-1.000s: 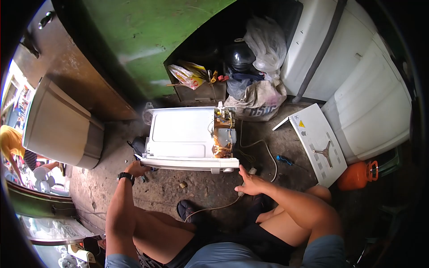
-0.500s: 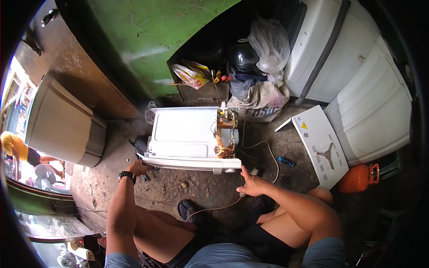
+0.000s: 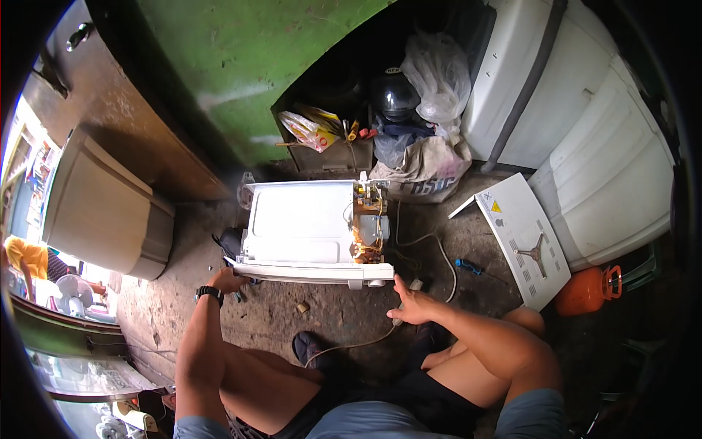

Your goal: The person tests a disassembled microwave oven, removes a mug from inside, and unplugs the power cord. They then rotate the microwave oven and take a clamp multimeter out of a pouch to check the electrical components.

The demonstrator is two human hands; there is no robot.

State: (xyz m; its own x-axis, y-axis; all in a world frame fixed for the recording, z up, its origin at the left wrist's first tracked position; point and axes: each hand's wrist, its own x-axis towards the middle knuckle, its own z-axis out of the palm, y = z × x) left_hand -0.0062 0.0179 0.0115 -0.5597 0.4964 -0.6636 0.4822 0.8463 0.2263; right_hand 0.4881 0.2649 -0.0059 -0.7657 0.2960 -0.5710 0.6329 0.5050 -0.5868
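Note:
A white microwave oven (image 3: 300,223) with its outer cover off lies on the floor before me, its wiring and electrical parts (image 3: 371,227) bare along the right side. My left hand (image 3: 228,280), with a dark watch on the wrist, is closed at the oven's front left corner; its fingertips are partly hidden. By the front right corner is my right hand (image 3: 414,304), open, thumb and fingers apart, the index fingertip at the corner. A pale power cord (image 3: 358,342) runs beneath this hand.
The white metal cover (image 3: 523,241) stands at right, a three-armed piece (image 3: 541,254) on it. Near it lie a blue-handled screwdriver (image 3: 468,266) and an orange tank (image 3: 585,291). Sacks (image 3: 428,168) and a tool box (image 3: 329,157) are behind. Another person (image 3: 29,260) is far left.
The view has shifted slightly, so the oven appears a little lower. Both hands stay at the oven's front corners, with the left hand's pose slightly changed.

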